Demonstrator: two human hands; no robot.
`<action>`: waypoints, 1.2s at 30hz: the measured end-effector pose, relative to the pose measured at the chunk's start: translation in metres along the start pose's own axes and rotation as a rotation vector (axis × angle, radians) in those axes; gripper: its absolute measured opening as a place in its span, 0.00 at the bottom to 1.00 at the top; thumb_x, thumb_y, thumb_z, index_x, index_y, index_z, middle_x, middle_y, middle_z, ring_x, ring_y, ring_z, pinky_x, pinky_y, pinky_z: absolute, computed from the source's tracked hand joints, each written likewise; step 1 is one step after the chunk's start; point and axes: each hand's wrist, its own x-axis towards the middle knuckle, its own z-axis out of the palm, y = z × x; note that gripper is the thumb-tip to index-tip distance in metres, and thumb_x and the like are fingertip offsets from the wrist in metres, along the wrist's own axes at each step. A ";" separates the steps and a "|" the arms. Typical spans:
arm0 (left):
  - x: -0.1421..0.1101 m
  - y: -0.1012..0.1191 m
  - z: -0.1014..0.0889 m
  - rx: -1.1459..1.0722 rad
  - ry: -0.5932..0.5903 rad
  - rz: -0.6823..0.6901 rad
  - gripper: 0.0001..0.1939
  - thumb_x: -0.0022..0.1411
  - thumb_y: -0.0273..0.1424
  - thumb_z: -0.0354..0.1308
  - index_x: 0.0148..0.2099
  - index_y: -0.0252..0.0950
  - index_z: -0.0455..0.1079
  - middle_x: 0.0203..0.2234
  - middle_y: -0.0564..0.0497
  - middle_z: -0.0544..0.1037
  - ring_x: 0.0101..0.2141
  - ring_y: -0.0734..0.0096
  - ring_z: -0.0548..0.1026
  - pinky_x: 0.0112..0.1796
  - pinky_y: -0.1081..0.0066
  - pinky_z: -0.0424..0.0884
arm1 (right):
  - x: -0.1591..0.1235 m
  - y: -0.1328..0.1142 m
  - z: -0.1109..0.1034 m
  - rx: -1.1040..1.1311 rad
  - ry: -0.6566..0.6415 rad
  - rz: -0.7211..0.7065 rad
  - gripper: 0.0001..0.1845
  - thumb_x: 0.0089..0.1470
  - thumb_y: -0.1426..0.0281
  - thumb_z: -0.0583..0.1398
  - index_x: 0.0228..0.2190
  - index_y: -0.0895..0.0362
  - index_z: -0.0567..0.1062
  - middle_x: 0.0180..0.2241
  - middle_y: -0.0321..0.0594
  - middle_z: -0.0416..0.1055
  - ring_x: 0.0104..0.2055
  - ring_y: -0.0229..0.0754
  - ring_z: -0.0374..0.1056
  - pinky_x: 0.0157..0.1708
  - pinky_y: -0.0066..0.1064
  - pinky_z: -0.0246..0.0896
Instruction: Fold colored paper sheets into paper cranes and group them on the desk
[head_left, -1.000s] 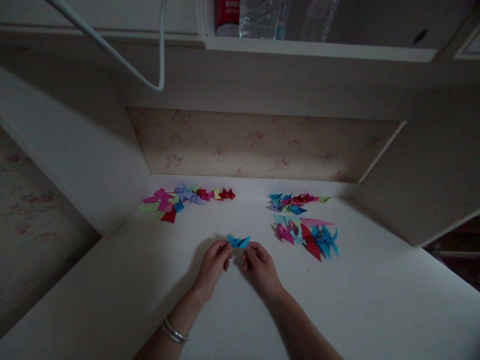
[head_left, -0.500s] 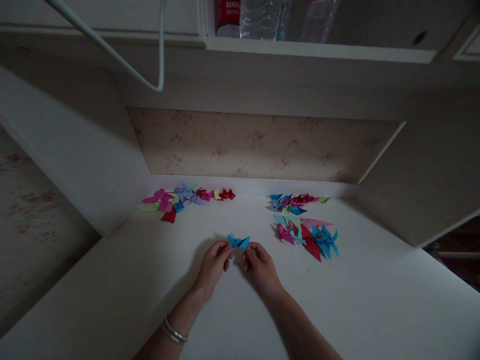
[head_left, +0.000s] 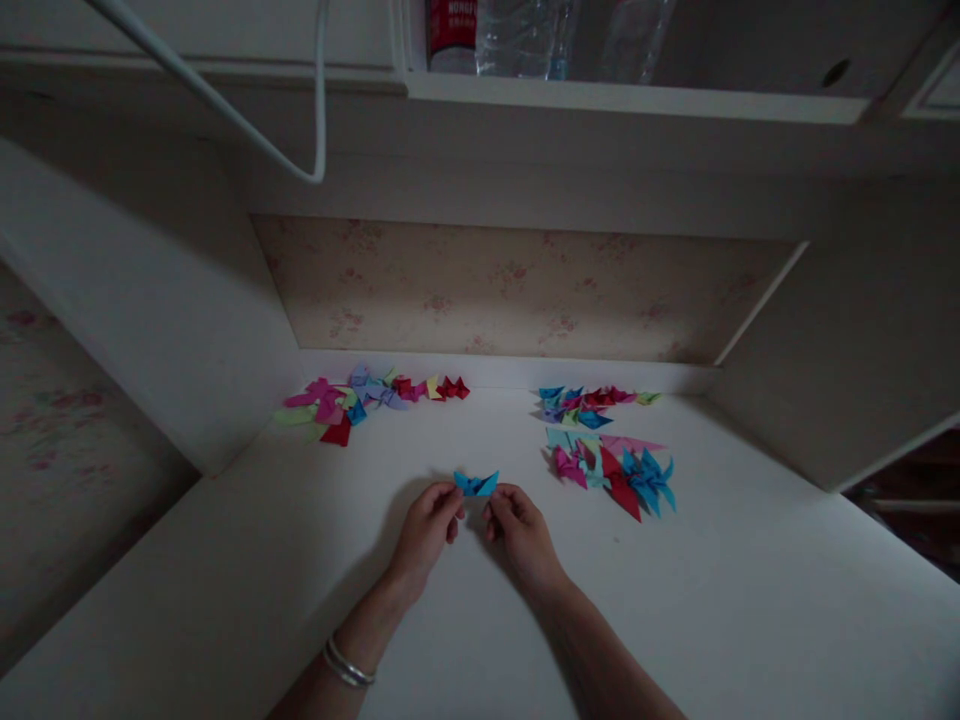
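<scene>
Holding a small blue origami boat (head_left: 476, 486) between both hands, in the middle of the white counter (head_left: 480, 630). Left hand (head_left: 429, 518) grasps its left end, thumb and fingers pinched; right hand (head_left: 522, 524) grasps the right end likewise. The remaining fingers curl loosely below. Cannot tell whether the boat's base touches the counter or is held just above it.

Boat sits roughly level, its two end points upturned and the folded middle exposed between the hands. Two silver bangles (head_left: 347, 664) on left wrist.

Handling notes (judgement): grip the ends only, since the middle folds look the easiest to crush. Pressure should be light and equal on both sides; an uneven pull would likely skew the folds or tear a corner. Low forearms should help steadiness. Light is dim, so creases are best checked by touch as well as by eye.

Surroundings: mixed folded-paper pile (head_left: 328, 400) at far left; a row of folded pieces (head_left: 600, 398) at far right, against the back edge. Nearer on the right, a second group, including a red folded piece (head_left: 622, 487) beside a spiky blue paper flower (head_left: 649, 482). All are well apart from the hands.
</scene>
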 end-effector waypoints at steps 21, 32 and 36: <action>-0.009 -0.004 -0.005 0.267 -0.023 0.052 0.23 0.53 0.47 0.59 0.44 0.36 0.69 0.21 0.56 0.71 0.18 0.74 0.66 0.20 0.75 0.60 | -0.006 -0.011 -0.020 0.081 -0.200 0.055 0.21 0.47 0.52 0.63 0.29 0.57 0.70 0.21 0.32 0.68 0.18 0.31 0.59 0.19 0.24 0.50; 0.016 0.002 0.008 0.456 -0.132 0.050 0.18 0.55 0.46 0.56 0.34 0.36 0.72 0.18 0.54 0.72 0.22 0.69 0.70 0.26 0.73 0.64 | 0.003 -0.011 -0.050 0.044 -0.191 -0.002 0.20 0.52 0.52 0.60 0.30 0.57 0.68 0.20 0.31 0.66 0.17 0.30 0.58 0.18 0.23 0.48; 0.045 0.024 0.015 0.546 -0.165 0.064 0.16 0.53 0.45 0.57 0.27 0.38 0.72 0.15 0.57 0.69 0.20 0.71 0.68 0.23 0.75 0.60 | 0.006 -0.012 -0.050 0.077 -0.097 0.034 0.21 0.50 0.51 0.60 0.31 0.57 0.66 0.20 0.29 0.65 0.15 0.29 0.56 0.16 0.22 0.47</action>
